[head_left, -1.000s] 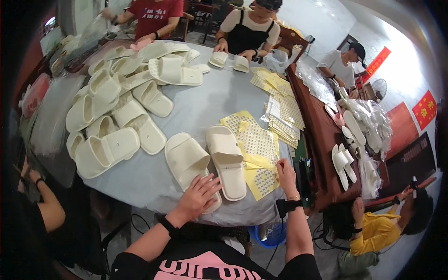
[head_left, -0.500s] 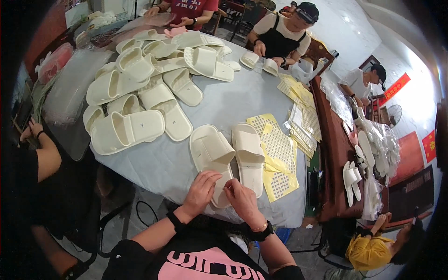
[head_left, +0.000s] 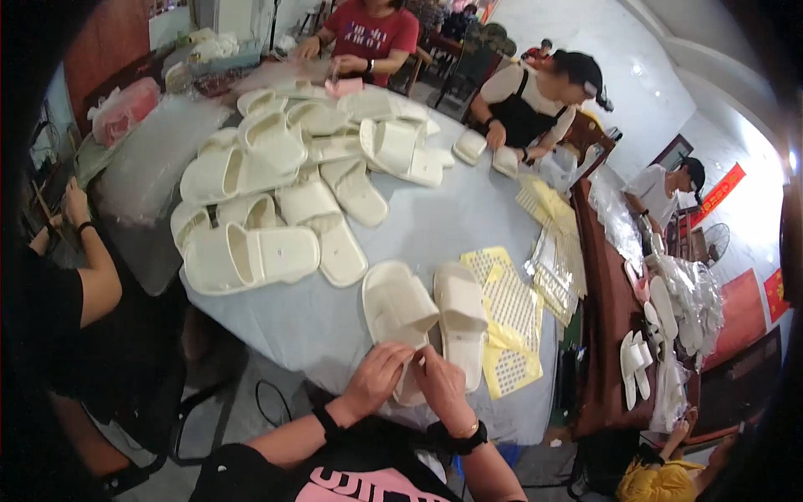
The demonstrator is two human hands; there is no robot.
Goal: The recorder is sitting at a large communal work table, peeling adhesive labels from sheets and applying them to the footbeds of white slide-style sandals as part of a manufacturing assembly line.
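Observation:
Two cream slippers lie side by side at the near table edge, toes pointing away: the left slipper (head_left: 397, 305) and the right slipper (head_left: 462, 330). My left hand (head_left: 381, 378) is over the left slipper's sole, just behind its strap, fingers bent and drawn together. Close beside it, my right hand (head_left: 441, 386) pinches at the same sole's right edge. Whatever is between the fingertips of either hand is too small to make out. Yellow sheets of small printed stickers (head_left: 512, 368) lie right of the slippers. Part of the left slipper's sole is hidden beneath my hands.
A heap of cream slippers (head_left: 251, 255) covers the table's left side. More sticker sheets (head_left: 556, 251) lie along the right edge. Across the table, a person in a black apron (head_left: 523, 113) handles two slippers. Plastic bags and slippers fill a brown surface (head_left: 615, 368) at right.
My view has tilted, so the table and slippers sit lower and further right in it. Both hands stay at the left slipper, with the right hand's fingertips slightly closer to the left's.

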